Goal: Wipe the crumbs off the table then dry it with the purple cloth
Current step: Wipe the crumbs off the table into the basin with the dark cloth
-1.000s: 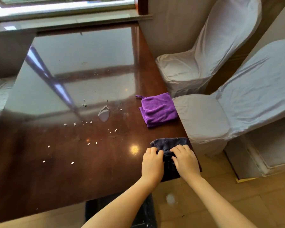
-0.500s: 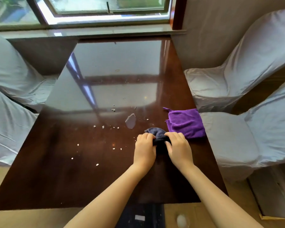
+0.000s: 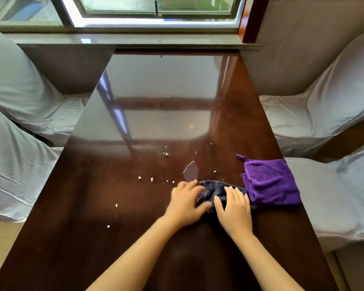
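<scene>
A dark grey cloth (image 3: 211, 191) lies bunched on the glossy brown table (image 3: 114, 248), pressed down by both hands. My left hand (image 3: 185, 204) rests on its left part with fingers spread. My right hand (image 3: 235, 208) covers its right part, touching the purple cloth's edge. The purple cloth (image 3: 271, 182) lies folded at the table's right edge. White crumbs (image 3: 151, 179) are scattered left of and beyond the hands, more crumbs (image 3: 166, 153) farther back. A small puddle (image 3: 191, 171) sits just beyond the grey cloth.
Chairs in pale covers stand on both sides: two on the right (image 3: 324, 101), two on the left (image 3: 19, 91). A window sill (image 3: 135, 39) runs along the table's far end. The floor shows at the lower left corner.
Both hands slid the grey cloth from the near right table edge forward to beside the purple cloth. The fingers have now spread flatter over it. The camera view shifted to face the table.
</scene>
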